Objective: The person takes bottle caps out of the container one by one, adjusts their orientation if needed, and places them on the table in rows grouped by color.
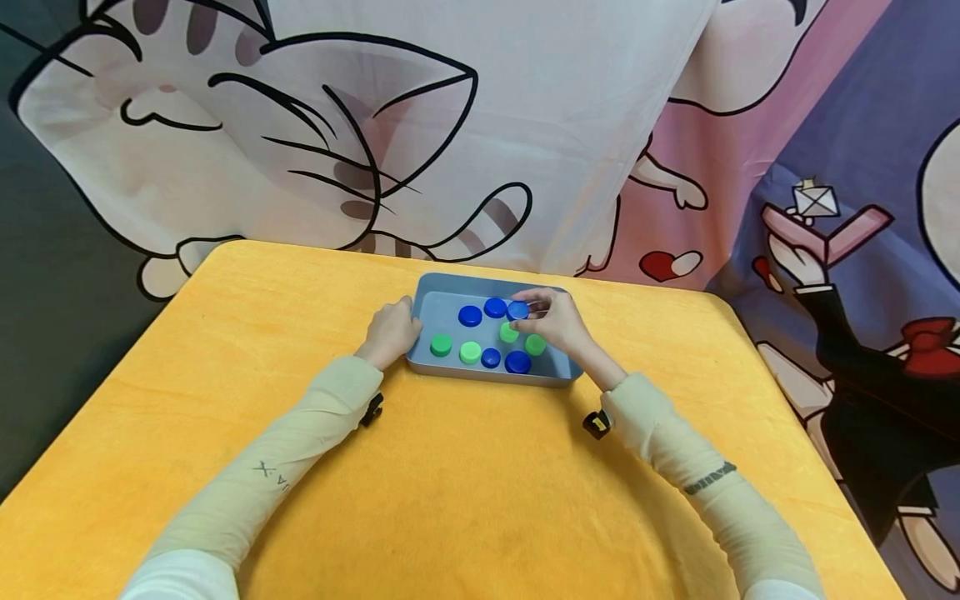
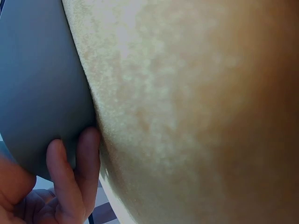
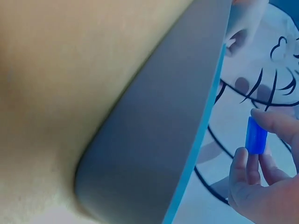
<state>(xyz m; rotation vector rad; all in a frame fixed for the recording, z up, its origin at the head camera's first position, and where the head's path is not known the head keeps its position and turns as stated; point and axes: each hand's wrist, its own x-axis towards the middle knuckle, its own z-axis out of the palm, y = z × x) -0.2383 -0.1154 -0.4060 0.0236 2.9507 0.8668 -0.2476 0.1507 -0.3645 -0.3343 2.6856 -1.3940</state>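
A shallow blue-grey tray (image 1: pixel 450 372) lies on the table, holding several round blue and green bottle caps. My left hand (image 1: pixel 393 332) grips the tray's left end. In the left wrist view its fingers (image 2: pixel 65 179) press the outer wall, with the thumb over at the rim side. Above the tray's right half, my right hand (image 1: pixel 555 321) pinches a blue bottle cap (image 3: pixel 256 135) between thumb and fingers, clear of the rim in the right wrist view. Just below that hand are a light green cap (image 1: pixel 508 332) and a green cap (image 1: pixel 536 344).
Other blue caps (image 1: pixel 470 316) sit towards the back and front of the tray, and a dark green cap (image 1: pixel 441 344) is near its left end. A yellow cloth (image 1: pixel 480 483) covers the table. Behind it hangs a printed cartoon curtain (image 1: pixel 585 125).
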